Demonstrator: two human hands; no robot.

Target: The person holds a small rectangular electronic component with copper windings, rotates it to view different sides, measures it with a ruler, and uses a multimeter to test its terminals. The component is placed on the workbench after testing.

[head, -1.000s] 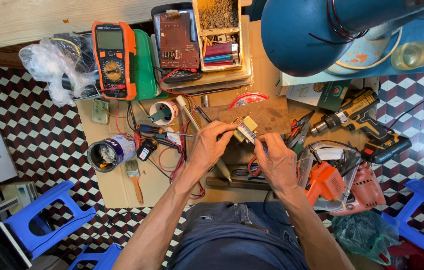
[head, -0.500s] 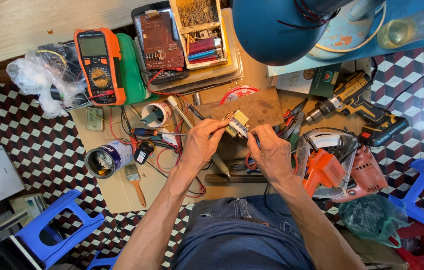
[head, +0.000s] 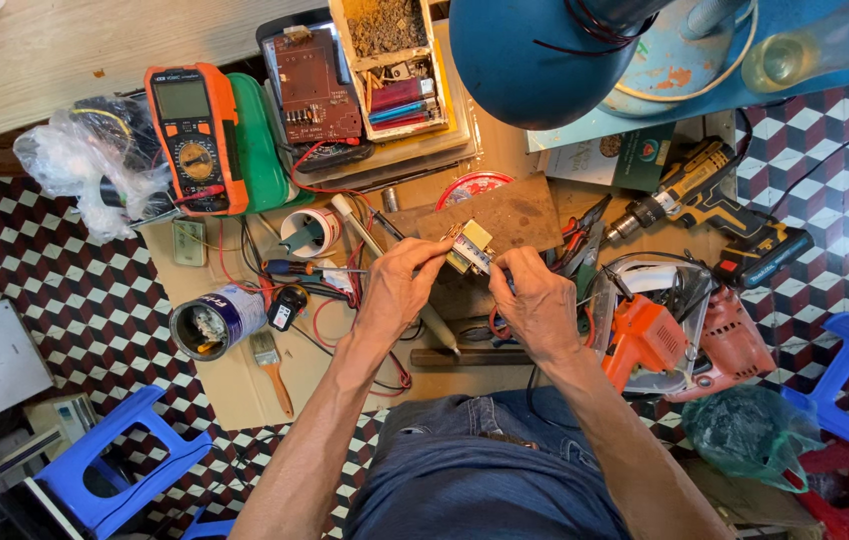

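A small boxy electrical part (head: 470,245), yellow-green with metal pins, is held above the low work board between both my hands. My left hand (head: 397,288) pinches its left side with thumb and fingers. My right hand (head: 537,300) grips its right lower edge, fingers curled. Under the part lies a brown wooden block (head: 505,212). Red and black wires run beneath my left hand.
An orange multimeter (head: 195,135) and a red circuit board (head: 308,85) sit at the back. A tin can (head: 215,322), a paintbrush (head: 272,368), a tape roll (head: 307,232), pliers (head: 580,235), a yellow drill (head: 695,200) and an orange power tool (head: 650,335) crowd the board. A blue lamp shade (head: 535,55) hangs overhead. Blue stools (head: 110,470) flank me.
Both hands stay on the small part and have turned it slightly. The view has drifted, so everything sits a little lower and further left in the picture.
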